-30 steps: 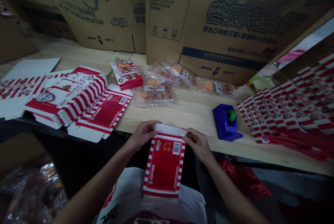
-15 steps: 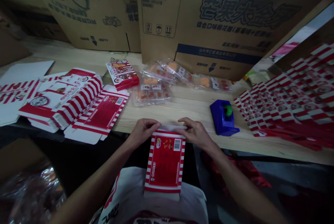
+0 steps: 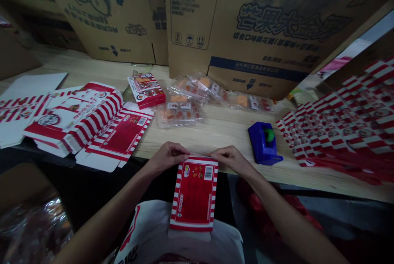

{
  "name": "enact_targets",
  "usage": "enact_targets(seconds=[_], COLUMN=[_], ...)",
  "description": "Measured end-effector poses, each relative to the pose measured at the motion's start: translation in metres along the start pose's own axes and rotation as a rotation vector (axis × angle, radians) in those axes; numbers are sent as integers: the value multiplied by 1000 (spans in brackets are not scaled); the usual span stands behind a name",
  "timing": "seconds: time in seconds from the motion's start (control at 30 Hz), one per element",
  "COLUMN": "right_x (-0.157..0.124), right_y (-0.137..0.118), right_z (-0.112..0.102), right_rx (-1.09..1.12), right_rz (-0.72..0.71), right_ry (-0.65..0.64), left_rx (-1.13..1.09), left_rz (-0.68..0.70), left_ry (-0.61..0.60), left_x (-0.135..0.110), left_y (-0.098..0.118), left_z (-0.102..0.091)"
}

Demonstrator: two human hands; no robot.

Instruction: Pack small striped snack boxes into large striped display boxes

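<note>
A red and white striped carton [image 3: 193, 194] stands upright against my lap, its printed red face with a barcode toward me. My left hand [image 3: 168, 156] pinches the carton's top left corner, fingers closed. My right hand [image 3: 231, 160] pinches the top right corner, fingers curled over the top edge. The top flap is folded down and no longer shows. The carton's lower end rests on my white shirt.
Flat striped carton blanks [image 3: 76, 120] lie in a pile at the left of the wooden table [image 3: 227, 132]. Clear snack packets [image 3: 184, 104] and a small closed carton [image 3: 147, 89] lie mid-table. A blue tape dispenser [image 3: 264, 143] stands right; more blanks [image 3: 344, 128] fan out beyond. Big cardboard boxes [image 3: 246, 21] line the back.
The white top flap stood up a second ago; both hands have since folded it down and closed in on the carton's top edge.
</note>
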State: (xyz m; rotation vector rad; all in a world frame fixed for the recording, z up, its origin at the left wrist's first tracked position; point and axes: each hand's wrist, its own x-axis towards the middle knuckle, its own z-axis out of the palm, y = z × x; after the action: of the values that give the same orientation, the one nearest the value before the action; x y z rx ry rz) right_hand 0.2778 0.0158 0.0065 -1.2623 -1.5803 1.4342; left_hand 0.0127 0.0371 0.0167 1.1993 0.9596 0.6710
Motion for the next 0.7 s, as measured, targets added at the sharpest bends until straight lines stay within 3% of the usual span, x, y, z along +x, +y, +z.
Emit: enact_targets(seconds=[0.07, 0.2, 0.47, 0.7], right_x=[-10, -23, -12, -38], right_y=[6, 8, -15, 3], right_z=[7, 18, 12, 25], right_rx=[30, -123, 7, 67], right_rz=[14, -92, -25, -88], right_ry=[23, 153, 171, 275], left_rx=[47, 202, 37, 153], left_rz=[14, 32, -32, 112], left_ry=[1, 47, -94, -24], left_x=[-3, -7, 3, -12], left_y=[-1, 2, 19, 3], left_z=[0, -1, 2, 8])
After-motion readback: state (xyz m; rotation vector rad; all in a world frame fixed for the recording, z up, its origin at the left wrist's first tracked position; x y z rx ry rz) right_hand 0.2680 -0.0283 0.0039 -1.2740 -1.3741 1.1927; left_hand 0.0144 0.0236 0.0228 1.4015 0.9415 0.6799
